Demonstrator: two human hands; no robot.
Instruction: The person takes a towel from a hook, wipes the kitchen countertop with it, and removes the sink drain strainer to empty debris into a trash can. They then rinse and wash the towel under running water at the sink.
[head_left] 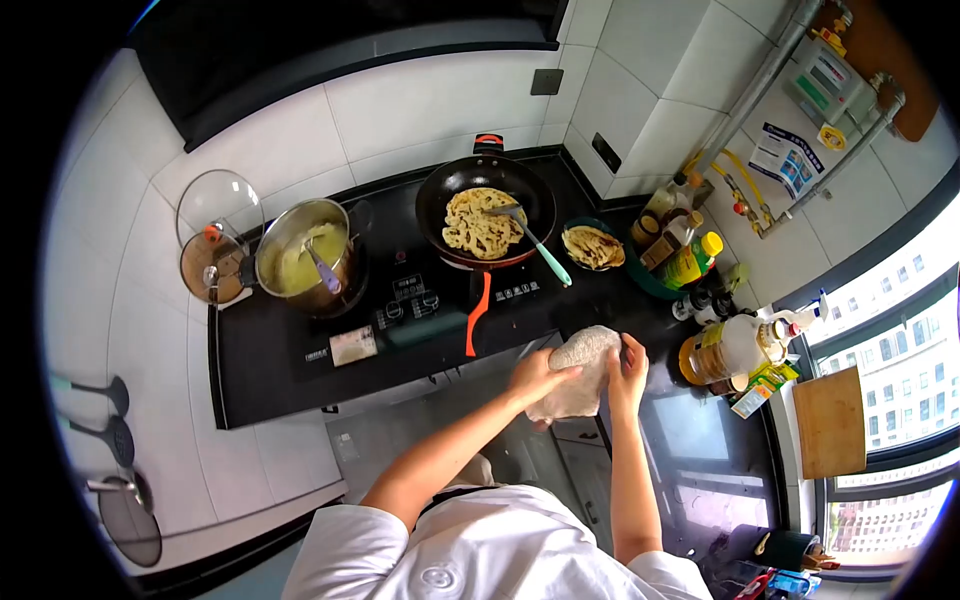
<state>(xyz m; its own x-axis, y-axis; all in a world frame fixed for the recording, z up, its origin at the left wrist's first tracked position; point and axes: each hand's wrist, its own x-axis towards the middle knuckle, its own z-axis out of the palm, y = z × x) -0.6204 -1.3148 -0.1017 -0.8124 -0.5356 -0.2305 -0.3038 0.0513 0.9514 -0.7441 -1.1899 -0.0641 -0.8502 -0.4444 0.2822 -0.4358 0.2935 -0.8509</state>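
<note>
A beige-grey cloth (pixel 577 382) is held up between my two hands, in front of the counter's edge. My left hand (pixel 541 378) grips its left side, fingers partly hidden behind it. Closed on its upper right side is my right hand (pixel 628 372). Beyond them, a black frying pan (pixel 432 205) with a red-and-black handle sits on the cooktop, holding a browned flatbread (pixel 478 222). A spatula (pixel 543 252) with a mint handle rests in the pan. To the pan's right, a plate (pixel 573 228) carries more browned flatbread.
A steel pot (pixel 268 262) with pale yellow contents and a purple-handled utensil (pixel 322 268) stands at left, near a glass lid (pixel 220 205). Bottles, including a yellow-capped one (pixel 694 260) and a large oil jug (pixel 722 350), line the right counter. A cutting board (pixel 829 424) leans by the window.
</note>
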